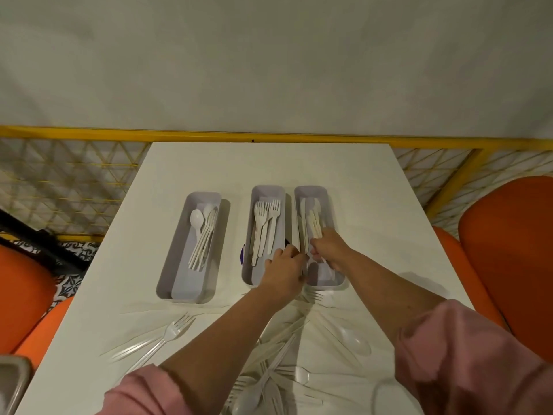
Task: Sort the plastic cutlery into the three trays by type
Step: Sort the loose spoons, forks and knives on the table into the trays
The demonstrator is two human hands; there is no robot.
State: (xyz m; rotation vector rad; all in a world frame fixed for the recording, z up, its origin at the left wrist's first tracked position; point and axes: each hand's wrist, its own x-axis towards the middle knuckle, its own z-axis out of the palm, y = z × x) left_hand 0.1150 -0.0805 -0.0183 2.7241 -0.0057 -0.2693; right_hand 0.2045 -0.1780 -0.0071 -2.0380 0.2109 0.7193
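Right hand [330,250] is inside the knife tray [311,191], fingers clamped on the knives [312,223], whose blades point ahead of the knuckles. Left hand [284,271], just beside it, curls at the fork tray [267,188] wall; whether it grips cannot be told. Loose cutlery [176,329] lies behind both wrists.

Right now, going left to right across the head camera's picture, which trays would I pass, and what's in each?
First the left tray with spoons → the middle tray with forks → the right tray with knives.
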